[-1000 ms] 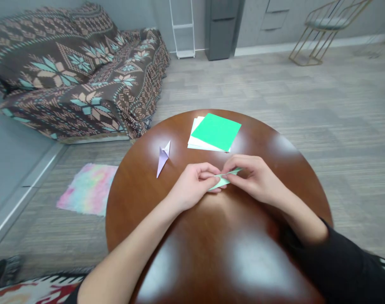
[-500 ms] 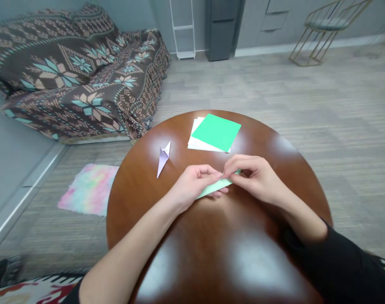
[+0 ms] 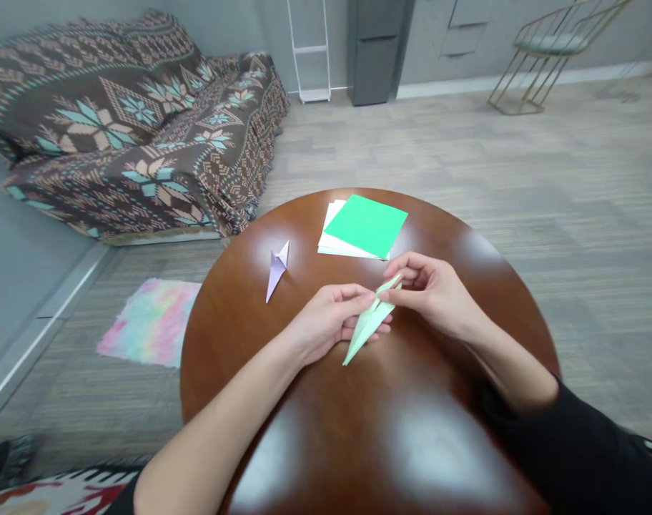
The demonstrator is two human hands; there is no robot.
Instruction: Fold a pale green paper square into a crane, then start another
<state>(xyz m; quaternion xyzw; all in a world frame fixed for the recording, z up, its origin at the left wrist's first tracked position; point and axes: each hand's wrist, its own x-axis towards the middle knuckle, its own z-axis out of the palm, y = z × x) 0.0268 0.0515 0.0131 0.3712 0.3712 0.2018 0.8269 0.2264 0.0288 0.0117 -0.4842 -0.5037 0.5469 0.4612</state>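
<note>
One pale green paper is being pinched by the left hand and right hand over a shiny round table near a patterned sofa.

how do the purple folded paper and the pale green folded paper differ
The purple folded paper lies on the table, untouched; the pale green folded paper is held between the left hand and right hand.
The pale green folded paper looks longer in the picture than the purple folded paper.
Both taper to a narrow point at the end nearer the person.
</note>
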